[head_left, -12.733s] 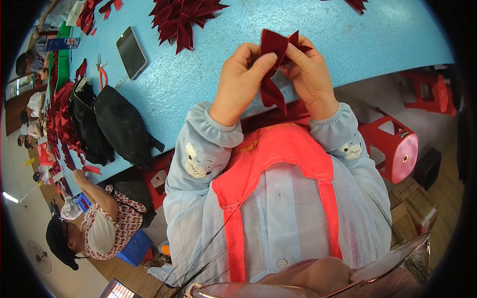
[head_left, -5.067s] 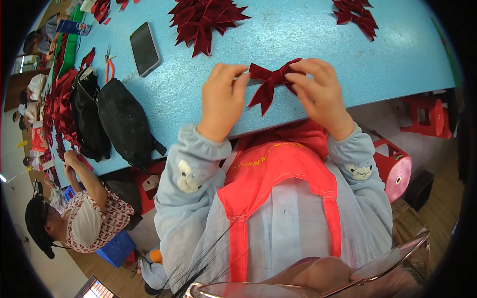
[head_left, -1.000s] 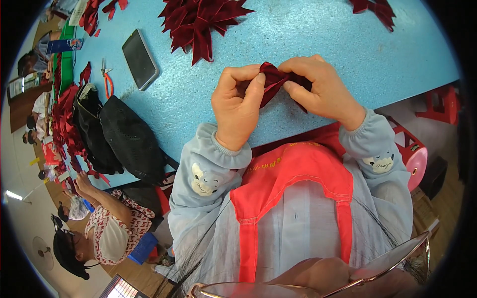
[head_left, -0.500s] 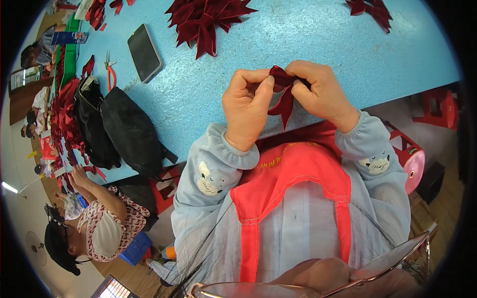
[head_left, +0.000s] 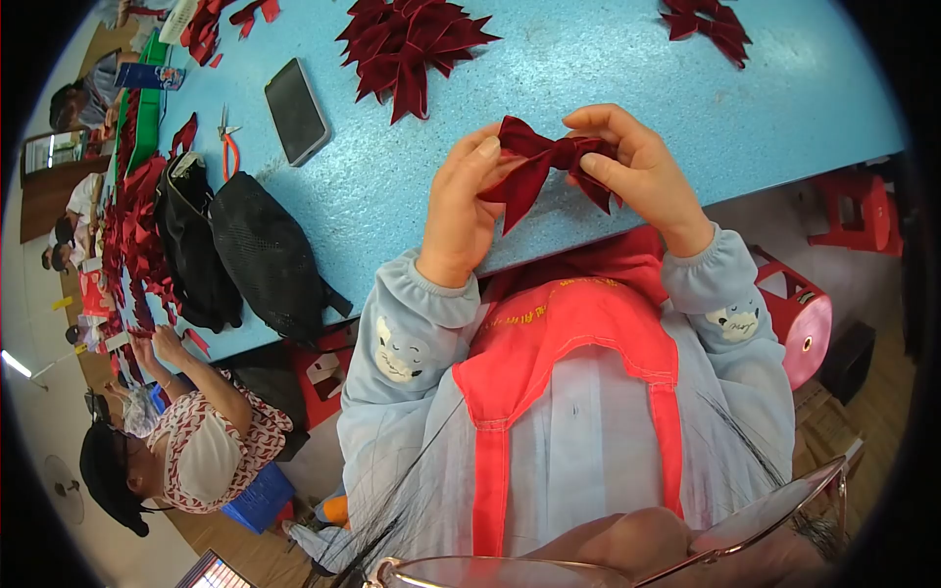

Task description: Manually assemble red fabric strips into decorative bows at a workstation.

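A long table [head_left: 608, 88] with a light blue, speckled top runs across the upper part of the view. Under its near edge stand red plastic stools [head_left: 799, 314], one on the right and another [head_left: 323, 377] lower on the left. The floor [head_left: 863, 412] is of brown wood boards. At the far left a pale wall [head_left: 44, 431] carries a bright strip light [head_left: 15, 365], with a fan [head_left: 59, 477] below it.

Far loop of the dark red ribbon bow [head_left: 549, 162] behind right hand [head_left: 637, 171]; top-edge bows [head_left: 711, 24] cut off.
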`<state>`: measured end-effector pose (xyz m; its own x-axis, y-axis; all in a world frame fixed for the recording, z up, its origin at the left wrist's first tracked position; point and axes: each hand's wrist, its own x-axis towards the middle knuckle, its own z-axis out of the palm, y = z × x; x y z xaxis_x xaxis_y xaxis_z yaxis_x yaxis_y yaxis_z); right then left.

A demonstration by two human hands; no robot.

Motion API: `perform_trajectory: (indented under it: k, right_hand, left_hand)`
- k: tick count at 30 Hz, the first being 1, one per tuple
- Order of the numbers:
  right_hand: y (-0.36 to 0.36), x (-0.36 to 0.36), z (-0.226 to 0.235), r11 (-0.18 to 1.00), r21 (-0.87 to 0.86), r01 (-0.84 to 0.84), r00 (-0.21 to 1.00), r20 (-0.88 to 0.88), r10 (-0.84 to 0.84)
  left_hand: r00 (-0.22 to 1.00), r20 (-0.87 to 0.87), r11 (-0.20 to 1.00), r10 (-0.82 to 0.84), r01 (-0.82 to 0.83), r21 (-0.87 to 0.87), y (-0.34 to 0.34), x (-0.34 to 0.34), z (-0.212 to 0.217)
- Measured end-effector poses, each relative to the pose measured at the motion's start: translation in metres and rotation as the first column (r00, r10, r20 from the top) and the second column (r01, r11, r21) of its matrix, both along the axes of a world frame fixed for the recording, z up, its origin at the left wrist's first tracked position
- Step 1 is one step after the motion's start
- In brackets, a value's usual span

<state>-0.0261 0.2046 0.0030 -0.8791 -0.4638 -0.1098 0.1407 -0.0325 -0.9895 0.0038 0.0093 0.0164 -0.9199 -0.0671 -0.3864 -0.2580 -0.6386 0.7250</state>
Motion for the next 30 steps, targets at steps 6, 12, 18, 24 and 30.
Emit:
perform_trajectory:
  k: [6, 12, 18, 24, 30]
  right_hand:
    - [-0.004, 0.005, 0.017, 0.994, -0.095, 0.049, 0.998, -0.028, -0.052]
    - [0.016, -0.004, -0.005, 0.99, -0.058, 0.128, 0.991, -0.037, -0.13]
    - [0.009, 0.001, 0.0, 0.965, -0.072, 0.251, 0.951, -0.168, -0.26]
    - [-0.014, 0.027, 0.018, 0.945, 0.255, 0.206, 0.846, -0.532, -0.041]
    - [-0.02, 0.031, 0.009, 0.839, 0.356, 0.411, 0.517, -0.849, 0.107]
  left_hand:
    - [0.966, 0.04, 0.954, -0.256, 0.259, -0.148, 0.0, 0.007, -0.006]
    - [0.964, -0.014, 0.956, -0.265, 0.261, -0.135, -0.004, 0.012, -0.011]
    - [0.967, 0.065, 0.951, -0.246, 0.254, -0.178, 0.004, 0.021, -0.006]
    - [0.974, 0.088, 0.977, -0.208, 0.212, -0.034, 0.01, 0.024, -0.006]
    - [0.94, 0.096, 0.94, -0.327, 0.313, 0.137, 0.013, 0.03, -0.007]
